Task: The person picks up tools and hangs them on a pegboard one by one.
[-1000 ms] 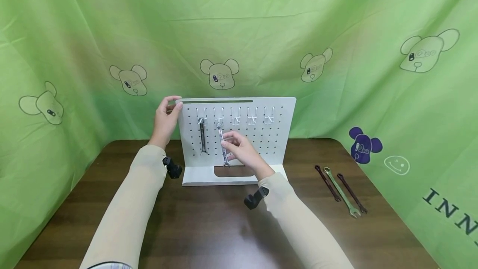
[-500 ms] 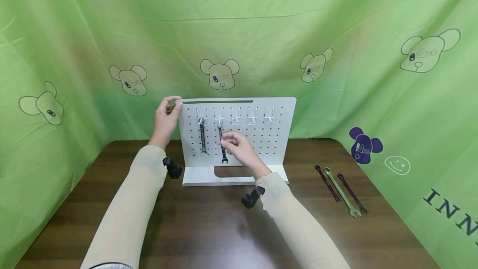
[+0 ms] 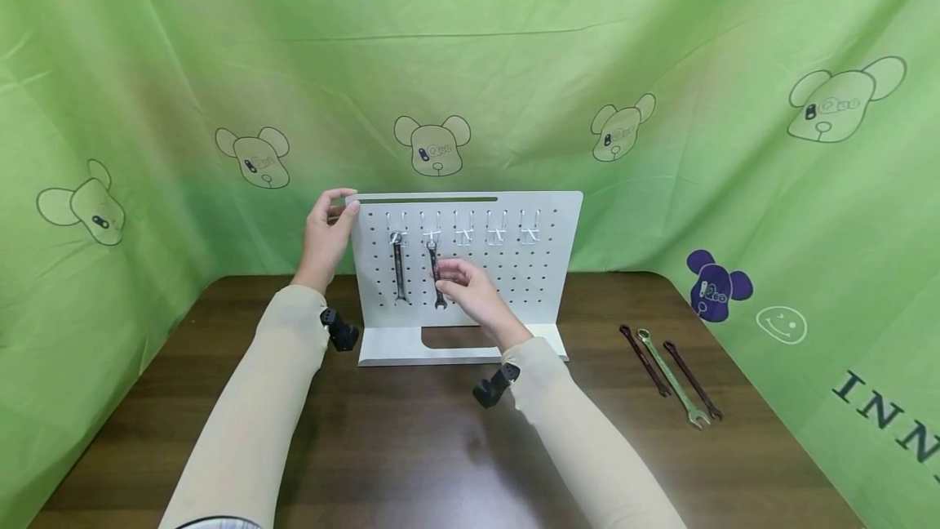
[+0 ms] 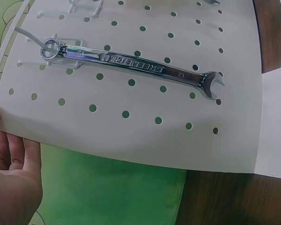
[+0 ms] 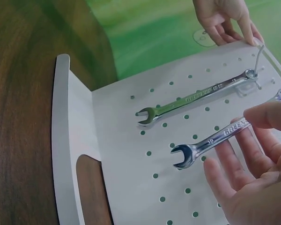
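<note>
My left hand point(image 3: 323, 243) grips the upper left corner of a white pegboard point(image 3: 389, 343), thumb in front and fingers behind its edge. On the leftmost hook, a chrome combination wrench point(image 3: 400, 269) hangs with its open end down; the left wrist view shows its ring point(image 4: 50, 49) round the hook. With thumb and fingers, my right hand point(image 3: 476, 294) pinches a second, shorter combination wrench point(image 5: 220, 136) marked 10. Its ring end is up at the second hook, partly hidden in the right wrist view, so I cannot tell whether it is threaded on.
Further right on the board are several hooks point(image 3: 496, 233) with nothing on them. Two dark reddish wrenches point(image 3: 646, 362) and a greenish one point(image 3: 671, 378) lie on the right of the wooden table point(image 3: 411, 447). A green curtain point(image 3: 514, 47) surrounds the table.
The wrench in my right hand has risen slightly at its lower end and turned about its length, its ring staying near the second hook. My left hand stays on the corner.
</note>
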Action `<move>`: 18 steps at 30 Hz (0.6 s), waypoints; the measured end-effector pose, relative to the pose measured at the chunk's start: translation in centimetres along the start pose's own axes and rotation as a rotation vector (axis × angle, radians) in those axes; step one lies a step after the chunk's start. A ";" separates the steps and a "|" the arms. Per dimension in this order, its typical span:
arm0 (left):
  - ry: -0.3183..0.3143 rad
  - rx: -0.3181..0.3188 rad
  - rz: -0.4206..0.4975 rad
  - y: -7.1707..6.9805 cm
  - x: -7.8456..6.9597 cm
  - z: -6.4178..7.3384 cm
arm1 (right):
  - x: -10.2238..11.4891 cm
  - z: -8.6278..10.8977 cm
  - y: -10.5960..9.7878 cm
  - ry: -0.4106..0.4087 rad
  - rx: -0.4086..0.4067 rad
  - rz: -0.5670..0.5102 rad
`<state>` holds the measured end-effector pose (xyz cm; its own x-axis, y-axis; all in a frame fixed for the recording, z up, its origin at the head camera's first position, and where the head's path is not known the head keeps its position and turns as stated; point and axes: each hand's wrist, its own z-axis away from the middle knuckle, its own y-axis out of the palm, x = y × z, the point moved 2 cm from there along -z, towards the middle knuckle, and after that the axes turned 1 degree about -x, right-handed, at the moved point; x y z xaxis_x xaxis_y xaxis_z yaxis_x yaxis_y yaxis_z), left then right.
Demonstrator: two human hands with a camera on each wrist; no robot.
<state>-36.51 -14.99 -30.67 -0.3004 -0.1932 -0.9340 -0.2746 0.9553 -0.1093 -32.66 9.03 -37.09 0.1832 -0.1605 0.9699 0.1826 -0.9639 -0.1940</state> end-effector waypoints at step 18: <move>0.009 0.000 0.016 0.1 0.0 0.0 | 0.1 0.4 -0.5 -0.013 0.012 0.020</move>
<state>-36.55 -14.94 -30.71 -0.3126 -0.1798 -0.9327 -0.2700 0.9582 -0.0943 -32.39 9.61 -36.91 0.1993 -0.1770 0.9638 0.1901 -0.9579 -0.2152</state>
